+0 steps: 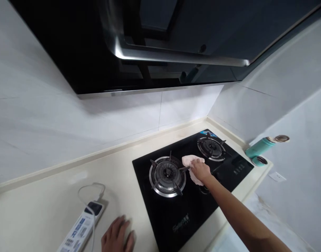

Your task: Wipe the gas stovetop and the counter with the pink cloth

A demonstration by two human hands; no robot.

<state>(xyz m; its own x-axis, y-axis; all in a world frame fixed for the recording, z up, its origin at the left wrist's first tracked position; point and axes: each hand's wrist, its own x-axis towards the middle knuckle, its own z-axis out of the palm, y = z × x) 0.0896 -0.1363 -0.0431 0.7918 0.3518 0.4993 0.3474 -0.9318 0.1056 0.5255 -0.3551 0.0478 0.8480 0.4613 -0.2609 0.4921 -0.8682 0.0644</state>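
Observation:
My right hand (201, 170) presses a pale pink cloth (187, 160) onto the black glass gas stove (181, 210), between the two burners. The cloth spreads out past the fingers on both sides. Close to its left is the nearer burner (168, 172) with its dark pan supports, and the farther burner (211, 148) lies beyond it. My left hand (117, 236) rests on the cream countertop (115, 175) left of the stove, its fingers spread and nothing in them.
A white power strip (79, 229) with a thin white cable lies left of my left hand. Beyond the stove's right end are a teal flask (260, 147) and a round teal cup (259, 161). A black range hood (176, 75) hangs low overhead.

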